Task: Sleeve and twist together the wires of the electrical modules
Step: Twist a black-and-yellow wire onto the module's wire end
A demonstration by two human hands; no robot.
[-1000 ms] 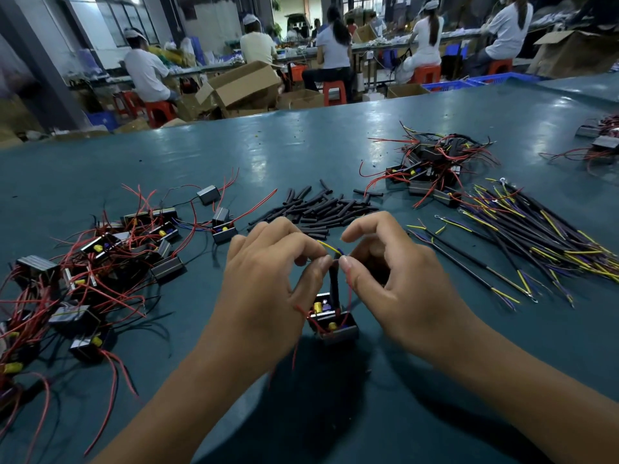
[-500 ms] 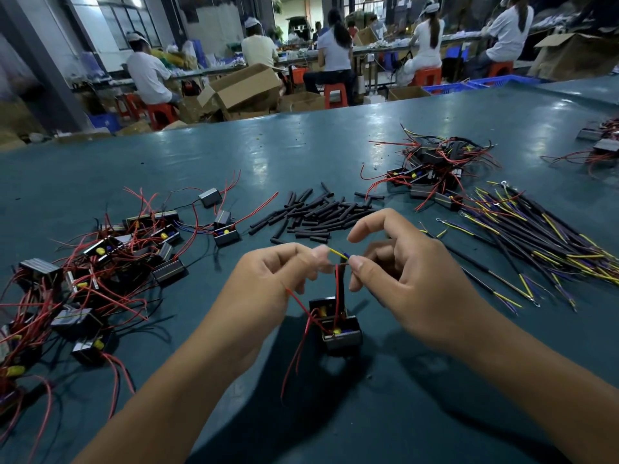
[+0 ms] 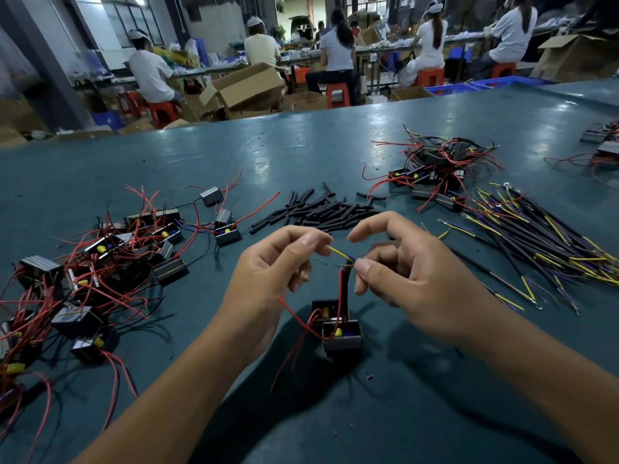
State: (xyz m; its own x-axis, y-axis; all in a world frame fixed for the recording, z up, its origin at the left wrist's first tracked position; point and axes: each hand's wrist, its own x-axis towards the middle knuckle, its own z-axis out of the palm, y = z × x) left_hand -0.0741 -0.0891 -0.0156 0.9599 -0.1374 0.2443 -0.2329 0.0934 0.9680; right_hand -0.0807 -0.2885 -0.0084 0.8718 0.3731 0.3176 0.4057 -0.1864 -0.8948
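Just below frame centre: left hand (image 3: pixel 278 272) curled, thumb and forefinger pinching the near end of a yellow wire (image 3: pixel 339 252); right hand (image 3: pixel 402 283) curled too, thumb and forefinger tips pinching the far end of that wire where its blue part meets the top of a black sleeve (image 3: pixel 348 286) and a red wire (image 3: pixel 341 296). Yellow wire stretched between the two pinches, slanting down toward the right. Remaining fingers of both hands bent loosely, holding nothing visible.

Directly beneath the fingertips, hanging from the pinched wires or resting on the table (image 3: pixel 301 155) (cannot tell which): two small black modules (image 3: pixel 338 333) with yellow parts inside, side by side and touching, sleeve and red wire rising upright from them to the right fingertips. Further red leads looping out left and down from the modules.

Left side of frame: heap of modules with tangled red wires (image 3: pixel 100 262). Just above the hands, centre: scatter of short black sleeve pieces (image 3: pixel 321 209). Upper right: smaller pile of wired modules (image 3: pixel 435 172). Right of that and lower: fan of long black leads with yellow and purple ends (image 3: pixel 536 236). Along the top edge, beyond the table: seated workers in white (image 3: pixel 150 72) on red stools, open cardboard boxes (image 3: pixel 244 85) on the floor
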